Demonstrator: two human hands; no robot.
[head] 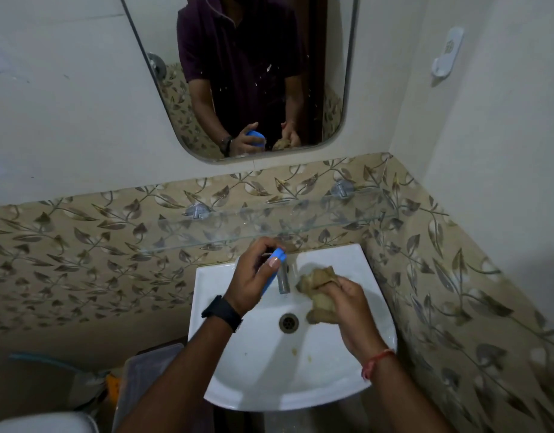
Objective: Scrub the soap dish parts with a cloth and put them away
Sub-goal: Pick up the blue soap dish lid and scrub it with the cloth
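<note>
My left hand [254,276] grips a blue soap dish part [277,256], held on edge above the white sink [238,364] just left of the tap [283,281]. Most of the blue part is hidden behind my fingers and palm. My right hand [350,310] clutches a crumpled tan cloth [319,285] over the basin, to the right of the tap. The cloth and the blue part are a little apart, with the tap between them.
A glass shelf [269,223] runs along the leaf-patterned tiles above the sink. A mirror [238,73] hangs higher up, a white wall hook [447,54] at the right. The drain [289,322] sits mid-basin. A bin lid [150,370] and clutter lie lower left.
</note>
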